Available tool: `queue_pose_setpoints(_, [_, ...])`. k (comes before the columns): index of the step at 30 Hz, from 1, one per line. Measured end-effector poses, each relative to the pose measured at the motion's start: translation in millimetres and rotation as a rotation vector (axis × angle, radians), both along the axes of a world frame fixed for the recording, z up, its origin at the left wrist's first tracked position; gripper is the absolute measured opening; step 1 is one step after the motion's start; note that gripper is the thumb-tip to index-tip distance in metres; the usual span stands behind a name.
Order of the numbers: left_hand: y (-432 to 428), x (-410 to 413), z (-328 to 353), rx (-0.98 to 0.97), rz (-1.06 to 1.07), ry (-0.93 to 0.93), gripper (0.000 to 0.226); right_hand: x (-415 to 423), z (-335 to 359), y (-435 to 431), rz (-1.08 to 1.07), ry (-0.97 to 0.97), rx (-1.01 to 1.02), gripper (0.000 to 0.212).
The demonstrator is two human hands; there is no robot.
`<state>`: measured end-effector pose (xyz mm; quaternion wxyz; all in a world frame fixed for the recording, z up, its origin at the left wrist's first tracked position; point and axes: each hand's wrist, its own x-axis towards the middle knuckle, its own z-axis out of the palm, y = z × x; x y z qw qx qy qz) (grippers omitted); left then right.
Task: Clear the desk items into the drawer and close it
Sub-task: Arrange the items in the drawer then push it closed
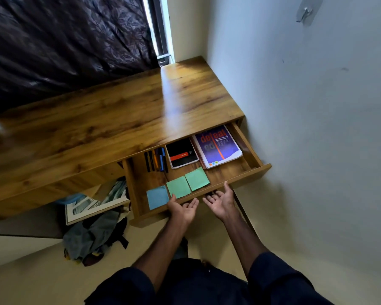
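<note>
Lower left, a bag (92, 238) and framed picture (97, 201) lie under the desk (119, 111). At centre, the left hand (183, 208) and right hand (221, 201), palms up with fingers relaxed, meet the front of the pulled-out drawer (249, 148).

The person wore a dark navy top (plain, loose cloth), its left sleeve (128, 287) and right sleeve (279, 280) ending near the elbows. Below them the forearms (163, 245), left hand (183, 209) and right hand (221, 202) were bare.
</note>
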<state>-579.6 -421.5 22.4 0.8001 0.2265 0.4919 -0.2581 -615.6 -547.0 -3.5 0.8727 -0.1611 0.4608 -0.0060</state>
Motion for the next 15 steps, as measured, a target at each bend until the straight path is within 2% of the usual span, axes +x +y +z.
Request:
queue_pose_setpoints(5, [-4,61,1,-0.043,0.081,0.002,0.080,66,1,-7,0.014,-0.006,0.006,0.087])
queue_pose_setpoints(9, [-10,117,-4,-0.041,0.136,-0.022,0.096,125,-5,-13,0.034,-0.003,0.012,0.088])
queue_pose_setpoints(15, [-13,194,-22,-0.055,0.131,-0.065,0.112,205,-11,-20,0.038,0.020,0.028,0.093])
